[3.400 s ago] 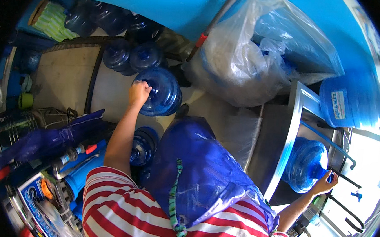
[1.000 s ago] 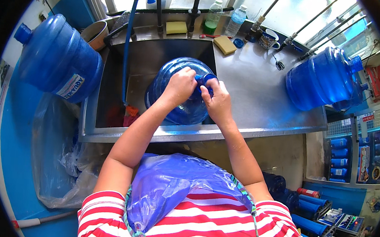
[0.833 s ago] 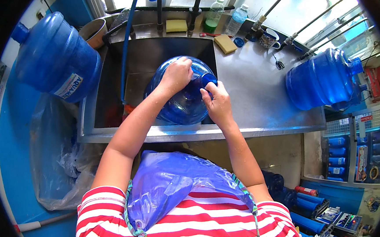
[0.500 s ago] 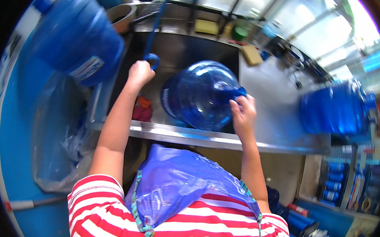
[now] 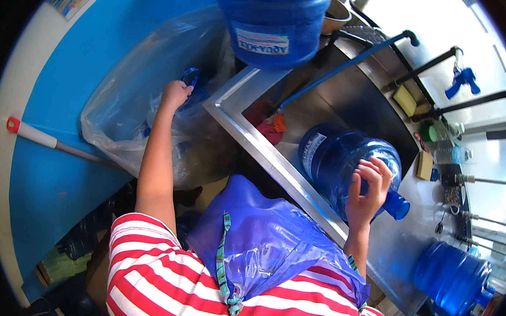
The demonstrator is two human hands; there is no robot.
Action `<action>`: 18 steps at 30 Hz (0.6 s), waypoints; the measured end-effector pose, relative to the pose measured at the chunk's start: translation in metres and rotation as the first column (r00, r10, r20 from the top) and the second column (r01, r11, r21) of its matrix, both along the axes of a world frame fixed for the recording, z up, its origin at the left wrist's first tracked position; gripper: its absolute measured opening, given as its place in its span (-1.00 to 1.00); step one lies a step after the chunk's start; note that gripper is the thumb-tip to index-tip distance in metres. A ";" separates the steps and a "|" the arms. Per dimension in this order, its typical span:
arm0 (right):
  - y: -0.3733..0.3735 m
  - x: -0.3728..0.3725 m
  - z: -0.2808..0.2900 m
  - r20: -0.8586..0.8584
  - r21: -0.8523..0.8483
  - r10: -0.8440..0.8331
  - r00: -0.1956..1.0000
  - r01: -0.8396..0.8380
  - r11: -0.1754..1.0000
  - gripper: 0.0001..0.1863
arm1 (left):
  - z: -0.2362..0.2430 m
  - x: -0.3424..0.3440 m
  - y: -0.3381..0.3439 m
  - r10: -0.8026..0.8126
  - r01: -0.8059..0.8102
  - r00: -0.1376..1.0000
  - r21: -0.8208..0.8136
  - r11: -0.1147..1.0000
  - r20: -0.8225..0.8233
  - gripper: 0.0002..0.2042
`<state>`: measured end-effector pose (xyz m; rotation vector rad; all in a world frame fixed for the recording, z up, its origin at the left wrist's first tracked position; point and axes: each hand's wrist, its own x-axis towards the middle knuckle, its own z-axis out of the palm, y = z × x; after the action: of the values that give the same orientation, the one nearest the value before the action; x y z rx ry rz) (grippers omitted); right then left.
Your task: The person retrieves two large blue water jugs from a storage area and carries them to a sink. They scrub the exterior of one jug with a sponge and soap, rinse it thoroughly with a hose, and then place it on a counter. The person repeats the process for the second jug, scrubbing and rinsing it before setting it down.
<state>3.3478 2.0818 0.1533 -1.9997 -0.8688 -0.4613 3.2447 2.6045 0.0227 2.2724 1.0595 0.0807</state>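
Over a large clear plastic bag (image 5: 118, 110) at the left, my left hand (image 5: 176, 95) is closed on a small ring-shaped blue plastic piece (image 5: 190, 76). A big translucent blue water jug (image 5: 329, 154) lies on its side in the metal sink (image 5: 233, 109), its uncapped-looking neck toward the lower right. Above the jug, close to its neck, my right hand (image 5: 369, 192) has its fingers curved and apart with nothing in them. Whether the fingers touch the jug I cannot tell. Red and orange cloth-like things (image 5: 272, 130) sit in the sink's near corner.
Another blue jug (image 5: 274, 24) stands at the sink's left end, and one (image 5: 453, 277) lies at the right. A blue pipe (image 5: 347, 68) slants over the sink. Sponges (image 5: 405, 102), small bottles (image 5: 442, 133) and taps (image 5: 462, 81) line the back. A mop-like handle (image 5: 37, 136) juts in at left.
The view has turned left. My left hand has moved from over the sink to over the clear bag, still holding the blue piece. My right hand has come off the jug's neck and opened.
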 end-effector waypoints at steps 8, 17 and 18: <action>0.063 -0.005 0.000 -0.180 -0.282 0.265 0.947 -0.308 0.909 -0.77 | -0.057 0.028 0.035 -0.094 0.096 0.995 0.300 0.949 -0.022 -0.60; 0.007 0.011 0.032 0.115 -0.290 -0.197 0.974 0.223 0.931 -0.79 | 0.072 0.074 -0.107 -0.293 0.125 0.756 0.309 0.943 0.586 -0.80; -0.003 0.015 0.036 0.158 -0.260 -0.295 0.942 0.327 0.908 -0.80 | 0.097 0.083 -0.136 -0.398 0.207 0.636 0.350 0.913 0.661 -0.80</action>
<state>3.3626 2.0783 0.1895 -2.4134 -0.7152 -0.6700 3.3272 2.4683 0.1197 2.2559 0.2317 0.9409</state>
